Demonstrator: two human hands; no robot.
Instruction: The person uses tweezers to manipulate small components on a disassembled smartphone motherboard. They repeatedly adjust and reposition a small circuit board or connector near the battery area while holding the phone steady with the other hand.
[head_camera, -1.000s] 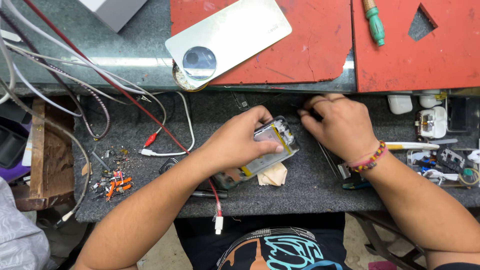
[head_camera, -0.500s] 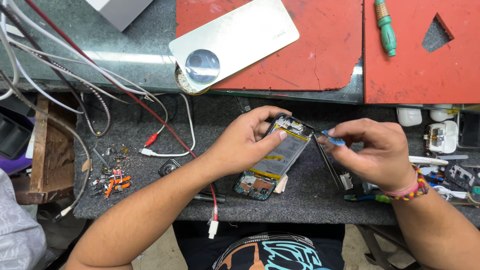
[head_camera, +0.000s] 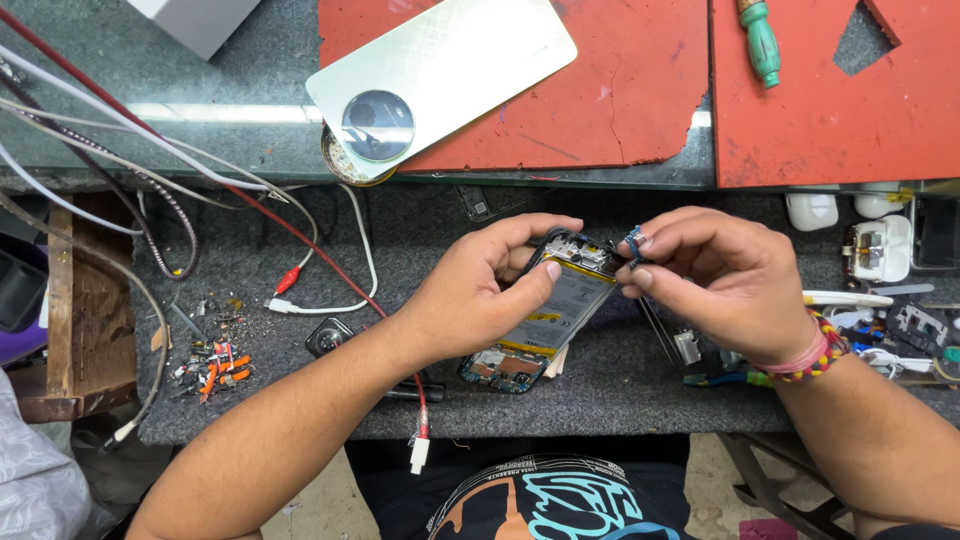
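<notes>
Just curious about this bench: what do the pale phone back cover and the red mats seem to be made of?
Phone back cover: likely glossy plastic or glass, given its smooth pale-gold sheen and reflections. Red mats: probably matte rubber or board, dull, scuffed, with chipped, ragged edges.

- Grey mat (head_camera: 610, 385) on the desk (head_camera: 150, 120) shows bare below the phone (head_camera: 548, 318), between the two forearms; a hand could pass there.
- Left hand (head_camera: 475, 300) and right hand (head_camera: 715, 280) close in on the phone from both sides, their fingers (head_camera: 540, 228) nearly meeting above its top.
- Red and white cables (head_camera: 320, 260) cross the mat left of the left hand, barring a low sweep.
- Small parts (head_camera: 210, 360) lie scattered near the wood block (head_camera: 85, 310) at far left.
- Right edge is crowded: white parts (head_camera: 880, 250) and tools (head_camera: 845, 298) just beside the right wrist.
- Behind, red mats (head_camera: 600, 90) carry a back cover (head_camera: 440, 75) and a screwdriver (head_camera: 760, 40); bare red lies between them.
</notes>
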